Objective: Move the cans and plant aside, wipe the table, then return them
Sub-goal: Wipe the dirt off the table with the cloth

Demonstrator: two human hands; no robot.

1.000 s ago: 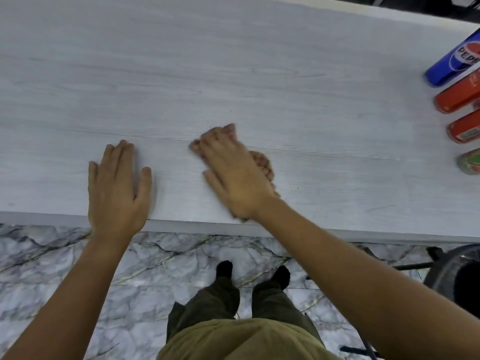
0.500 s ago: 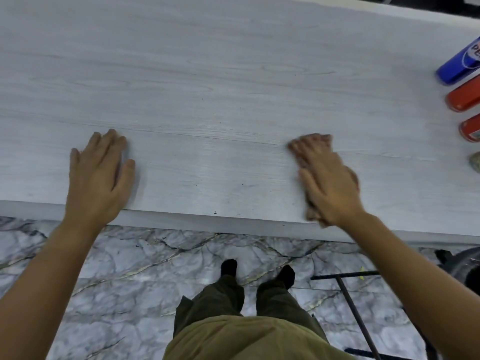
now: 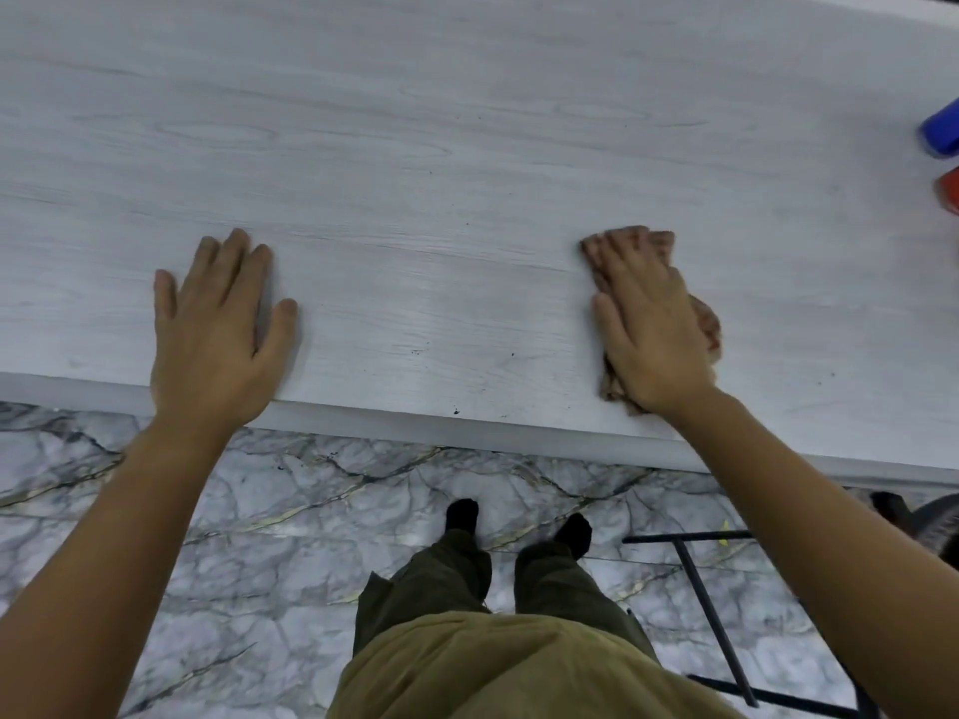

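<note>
My right hand (image 3: 648,324) lies flat with straight fingers on a brown cloth (image 3: 707,324), pressing it onto the pale wood-grain table (image 3: 425,173) near the front edge, right of centre. My left hand (image 3: 218,329) rests flat on the table near the front edge at the left, fingers spread. A blue can (image 3: 942,132) and a red can (image 3: 949,197) lie at the far right edge of the view, mostly cut off. The plant is out of view.
Small dark specks dot the table near its front edge between my hands. Below the edge is a marble-patterned floor (image 3: 259,511), my legs and feet, and a black metal frame (image 3: 711,614) at the lower right.
My right hand has slid the cloth from the table's middle to the right. My left hand stays flat on the table. The view has shifted, so fewer cans show at the right.
</note>
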